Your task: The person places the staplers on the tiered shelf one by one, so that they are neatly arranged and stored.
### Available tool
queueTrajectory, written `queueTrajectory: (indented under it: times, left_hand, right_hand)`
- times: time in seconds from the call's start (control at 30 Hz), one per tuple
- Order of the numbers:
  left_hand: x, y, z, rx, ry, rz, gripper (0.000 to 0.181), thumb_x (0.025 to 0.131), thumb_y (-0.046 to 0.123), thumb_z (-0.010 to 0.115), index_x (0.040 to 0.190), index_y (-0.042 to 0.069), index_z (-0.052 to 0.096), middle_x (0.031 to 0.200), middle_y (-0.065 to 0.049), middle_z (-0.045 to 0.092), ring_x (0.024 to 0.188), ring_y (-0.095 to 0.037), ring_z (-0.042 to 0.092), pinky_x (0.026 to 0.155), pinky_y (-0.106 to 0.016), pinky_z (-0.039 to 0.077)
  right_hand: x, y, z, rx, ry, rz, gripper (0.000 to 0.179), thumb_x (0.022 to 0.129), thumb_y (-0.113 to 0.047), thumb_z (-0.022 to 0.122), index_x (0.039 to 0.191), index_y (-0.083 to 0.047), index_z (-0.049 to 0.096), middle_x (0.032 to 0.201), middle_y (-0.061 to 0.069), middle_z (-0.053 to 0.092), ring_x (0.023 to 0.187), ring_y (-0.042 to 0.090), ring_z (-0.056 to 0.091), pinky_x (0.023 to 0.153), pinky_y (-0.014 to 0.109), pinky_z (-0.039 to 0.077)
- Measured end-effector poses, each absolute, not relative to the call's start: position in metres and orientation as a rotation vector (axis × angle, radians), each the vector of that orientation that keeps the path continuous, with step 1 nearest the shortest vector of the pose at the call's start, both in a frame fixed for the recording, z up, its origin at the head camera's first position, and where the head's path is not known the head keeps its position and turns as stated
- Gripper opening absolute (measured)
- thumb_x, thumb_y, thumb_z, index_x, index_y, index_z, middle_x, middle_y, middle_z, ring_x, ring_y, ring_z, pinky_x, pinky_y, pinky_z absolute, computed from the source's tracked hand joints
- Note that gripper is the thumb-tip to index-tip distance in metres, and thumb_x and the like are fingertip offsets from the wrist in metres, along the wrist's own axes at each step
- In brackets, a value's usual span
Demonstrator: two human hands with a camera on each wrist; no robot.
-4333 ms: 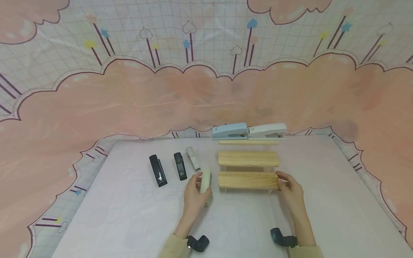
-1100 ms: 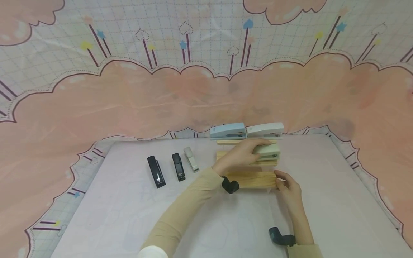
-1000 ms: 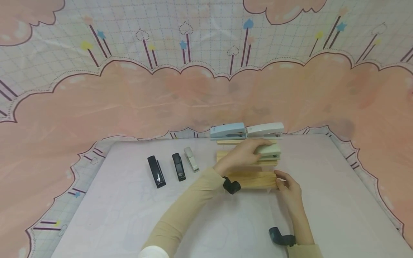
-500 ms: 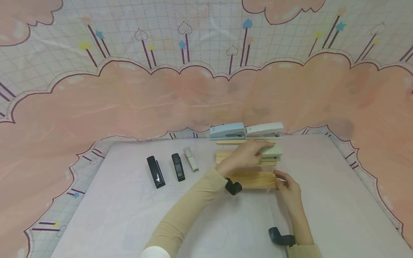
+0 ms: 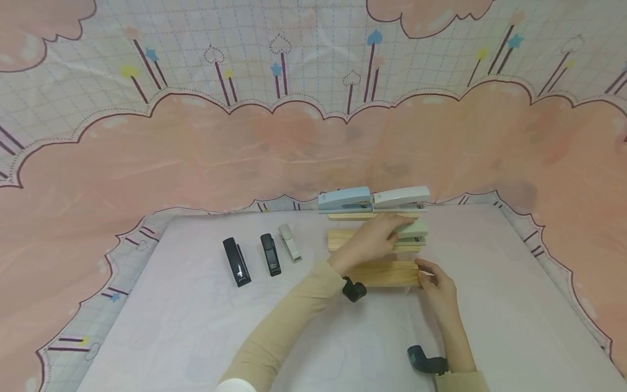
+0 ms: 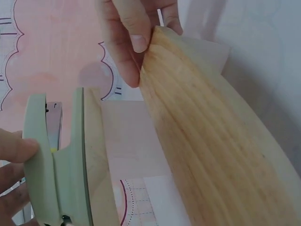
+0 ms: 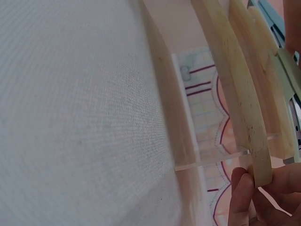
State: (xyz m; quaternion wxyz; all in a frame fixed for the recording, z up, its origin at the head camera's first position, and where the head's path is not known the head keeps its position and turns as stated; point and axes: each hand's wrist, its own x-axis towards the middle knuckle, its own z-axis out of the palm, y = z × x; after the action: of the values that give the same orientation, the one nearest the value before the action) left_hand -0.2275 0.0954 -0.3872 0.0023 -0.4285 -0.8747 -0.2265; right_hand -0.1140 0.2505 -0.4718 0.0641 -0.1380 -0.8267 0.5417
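Note:
A light green stapler [image 5: 411,232] sits at the right end of the middle board [image 5: 338,239] of a stepped wooden rack. My left hand [image 5: 372,238] reaches across the rack and holds it; in the left wrist view, fingers lie along the outer side of the stapler [image 6: 70,174]. The thumb is mostly out of sight. With thumb and fingers my right hand [image 5: 441,286] pinches the right end of the lowest board [image 5: 387,274]. In the right wrist view, that grip is on the end of the board [image 7: 261,165].
A blue stapler [image 5: 345,200] and a white stapler [image 5: 401,198] stand end to end on the top board [image 5: 352,216]. On the white table [image 5: 181,326], left of the rack, lie a large black stapler [image 5: 237,262], a small black one [image 5: 270,255] and a small pale one [image 5: 290,243].
My left hand has carried the green stapler from the table left of the rack onto the middle board. Lately it has shifted slightly right. My right hand keeps its grip.

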Motion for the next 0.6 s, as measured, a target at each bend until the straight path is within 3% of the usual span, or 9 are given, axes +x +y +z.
queueTrajectory:
  times: [0.6]
  left_hand:
    - [-0.2214, 0.0905, -0.3900, -1.196, -2.699, -0.642, 0.037, 0.094, 0.019, 0.059, 0.131, 0.018, 0.058, 0.132, 0.000, 0.061, 0.119, -0.017, 0.058, 0.100, -0.027, 0.047]
  right_hand:
    - [-0.1144, 0.2519, -0.4719, -0.427, -2.525, 1.627, 0.037, 0.099, -0.011, 0.046, 0.134, -0.004, 0.052, 0.136, 0.019, 0.055, 0.084, -0.012, 0.050, 0.074, 0.011, 0.044]
